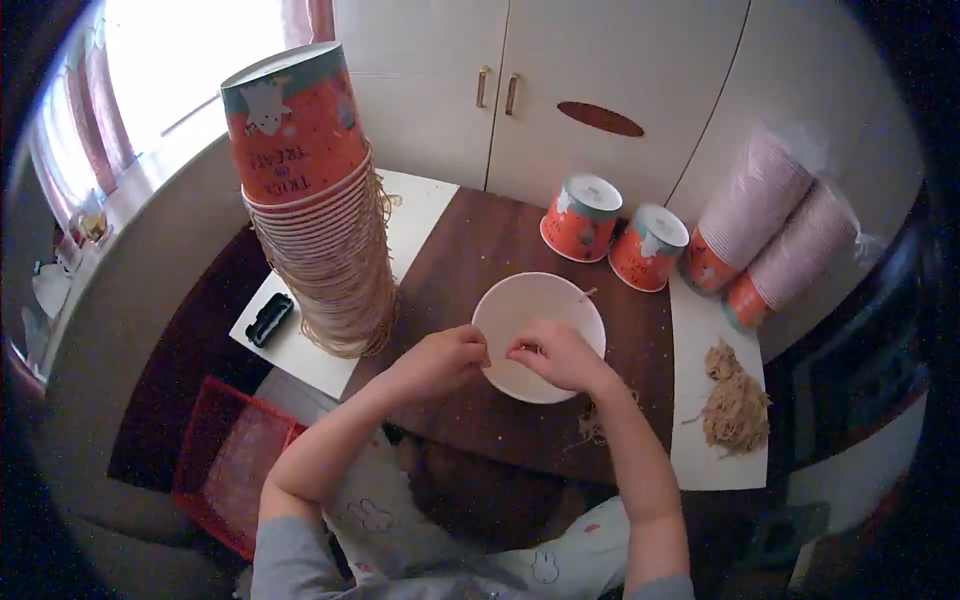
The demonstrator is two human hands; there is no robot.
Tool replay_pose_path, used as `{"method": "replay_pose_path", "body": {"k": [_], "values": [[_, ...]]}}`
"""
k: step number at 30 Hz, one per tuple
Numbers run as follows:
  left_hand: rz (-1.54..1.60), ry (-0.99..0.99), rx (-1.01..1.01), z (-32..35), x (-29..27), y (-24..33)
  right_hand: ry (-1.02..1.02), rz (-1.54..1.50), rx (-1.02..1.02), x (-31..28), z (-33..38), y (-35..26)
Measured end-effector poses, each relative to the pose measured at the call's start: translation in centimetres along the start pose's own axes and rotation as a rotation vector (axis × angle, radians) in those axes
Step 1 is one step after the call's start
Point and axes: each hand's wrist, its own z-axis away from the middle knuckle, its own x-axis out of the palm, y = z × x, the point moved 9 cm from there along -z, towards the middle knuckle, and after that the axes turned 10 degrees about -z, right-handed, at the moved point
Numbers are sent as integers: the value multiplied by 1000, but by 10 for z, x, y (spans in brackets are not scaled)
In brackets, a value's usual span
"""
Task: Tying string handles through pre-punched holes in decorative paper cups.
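Observation:
A white-lined paper bucket [528, 290] stands mouth up on the brown table in front of me. A short bit of twine [588, 294] pokes out at its far right rim. My left hand [450, 362] is closed in a pinch at the bucket's near left rim. Whatever its fingertips hold is too small to make out. Over the mouth, my right hand [562, 358] is closed too, thumb and fingers curled together. Its fingers hide anything between them. Loose twine [594, 424] lies on the table beside my right forearm.
At left rises a tall stack of nested orange paper buckets [300, 150] with twine hanging along it. A black oblong tool [270, 320] lies nearby. Two upturned buckets [582, 218] stand behind; at right are plastic-wrapped bucket stacks [750, 200] and a twine heap [735, 412]. A red basket [215, 440] sits lower left.

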Motion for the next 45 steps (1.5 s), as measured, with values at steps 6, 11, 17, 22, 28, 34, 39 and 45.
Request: {"method": "replay_pose_path", "body": {"k": [6, 11, 17, 22, 28, 34, 39, 45], "values": [[-1, -40, 43, 2, 6, 1, -72, 28, -107, 8, 7, -13], [-72, -51, 108, 0, 5, 6, -85, 92, -121, 23, 7, -2], [-119, -55, 116, 2, 4, 9, -47, 85, -145, 22, 8, -15], [-88, -53, 93, 2, 5, 7, -20, 95, -139, 23, 7, -8], [-85, -65, 122, 2, 4, 10, 19, 115, -104, 22, 6, -6], [-79, -52, 112, 2, 2, 10, 21, 108, -101, 21, 7, -8], [-62, -64, 89, 2, 3, 8, 9, 87, -94, 23, 6, -5], [-79, -64, 110, 2, 4, 8, 30, 62, -139, 23, 6, -8]]}}
